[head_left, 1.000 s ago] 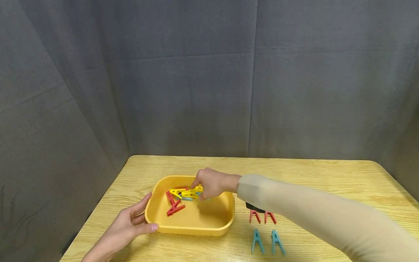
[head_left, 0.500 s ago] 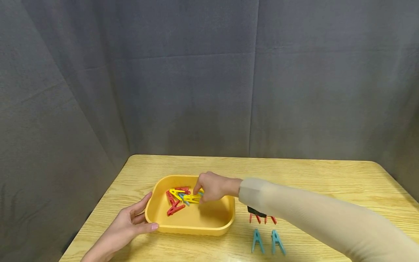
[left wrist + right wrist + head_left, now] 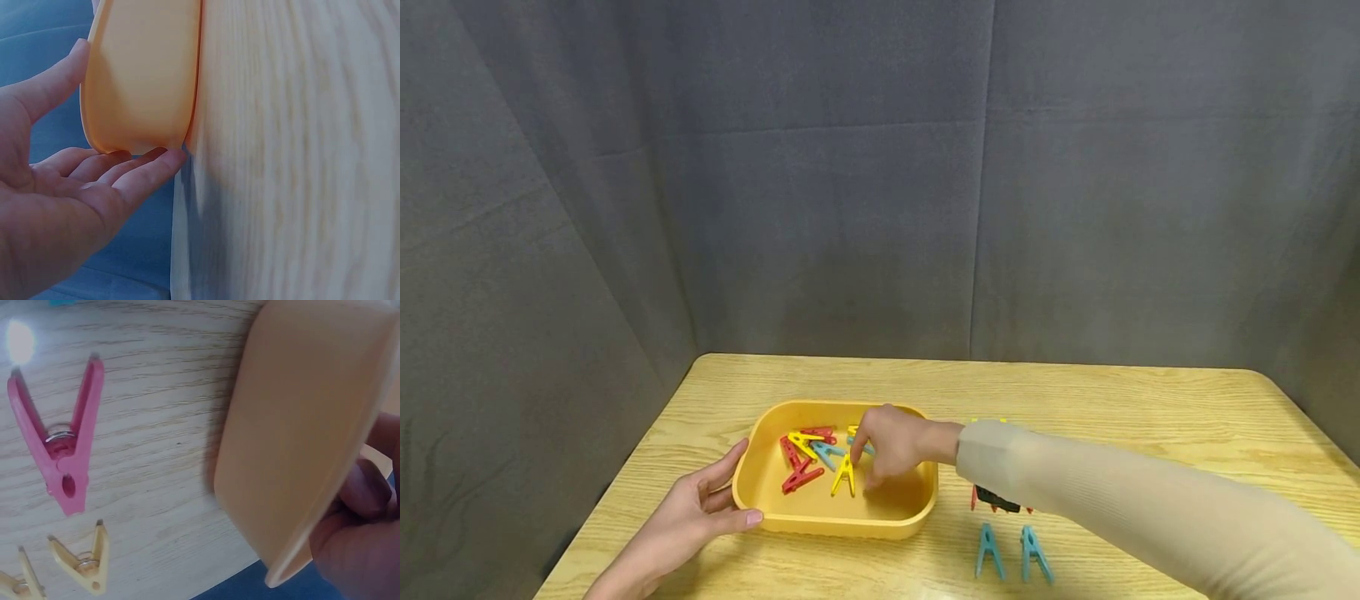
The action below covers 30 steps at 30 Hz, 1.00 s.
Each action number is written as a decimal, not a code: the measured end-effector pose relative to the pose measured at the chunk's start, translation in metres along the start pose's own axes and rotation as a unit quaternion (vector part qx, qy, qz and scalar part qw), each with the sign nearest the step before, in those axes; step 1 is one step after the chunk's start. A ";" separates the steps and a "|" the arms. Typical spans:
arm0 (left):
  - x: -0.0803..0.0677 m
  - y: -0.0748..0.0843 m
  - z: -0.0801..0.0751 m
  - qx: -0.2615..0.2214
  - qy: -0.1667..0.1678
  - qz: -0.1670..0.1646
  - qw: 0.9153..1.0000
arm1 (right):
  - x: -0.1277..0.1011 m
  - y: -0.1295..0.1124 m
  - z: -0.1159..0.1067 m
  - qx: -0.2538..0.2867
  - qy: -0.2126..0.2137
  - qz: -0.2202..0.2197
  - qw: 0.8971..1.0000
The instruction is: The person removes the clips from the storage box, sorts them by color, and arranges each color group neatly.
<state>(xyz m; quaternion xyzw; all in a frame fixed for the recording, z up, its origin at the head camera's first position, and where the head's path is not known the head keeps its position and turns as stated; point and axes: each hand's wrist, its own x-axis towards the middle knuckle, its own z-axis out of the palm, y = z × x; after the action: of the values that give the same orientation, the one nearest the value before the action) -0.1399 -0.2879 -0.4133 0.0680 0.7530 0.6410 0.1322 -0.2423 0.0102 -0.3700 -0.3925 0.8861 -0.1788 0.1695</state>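
Note:
A yellow plastic tub stands on the table, holding several red, yellow and blue clothespins. My left hand rests against its left end, thumb at the front corner and fingers extended along the outside; the left wrist view shows this hand touching the wall. Inside the tub, my right hand touches a yellow clothespin with the index finger, thumb apart from it. Left of that lie a blue clothespin, another yellow one and a red one. My right hand partly covers more clothespins.
Right of the tub, two blue clothespins lie side by side on the wooden table. Red ones beyond them are mostly hidden by my right sleeve. The right wrist view shows a red clothespin and yellow ones. A grey curtain hangs behind.
My right hand has shifted slightly right and nearer. The yellow clothespin by it has turned from lying sideways to pointing its legs toward me, uncovering the blue one. My left hand has stayed put.

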 end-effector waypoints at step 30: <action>0.003 -0.002 0.000 -0.017 -0.012 0.014 1.000 | 0.010 0.002 0.030 0.052 0.026 0.009 0.998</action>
<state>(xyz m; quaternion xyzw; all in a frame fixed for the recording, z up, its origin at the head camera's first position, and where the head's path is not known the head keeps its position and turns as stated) -0.1424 -0.2876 -0.4153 0.0836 0.7391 0.6550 0.1332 -0.2369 -0.0015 -0.3988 -0.3705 0.8831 -0.2338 0.1679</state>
